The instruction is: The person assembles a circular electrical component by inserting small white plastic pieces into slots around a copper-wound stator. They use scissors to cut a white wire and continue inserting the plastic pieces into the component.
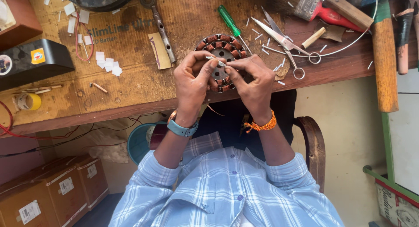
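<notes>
A round motor stator [222, 46] with copper windings lies near the front edge of the wooden bench [131, 96]. Both hands hover over its near side. My left hand [194, 81] and my right hand [251, 81] pinch a small white strip [217, 61] between their fingertips, just above the stator's windings. The near part of the stator is hidden under my fingers. A watch sits on my left wrist and an orange beaded band on my right.
Scissors [279, 39], a green-handled screwdriver [231, 22], a paintbrush [323, 9] and a wooden-handled tool [385, 57] lie to the right. A metal wrench [161, 28], white paper bits [107, 63], a black box [35, 61] and yellow tape [30, 101] lie left. Cardboard boxes [48, 192] stand below.
</notes>
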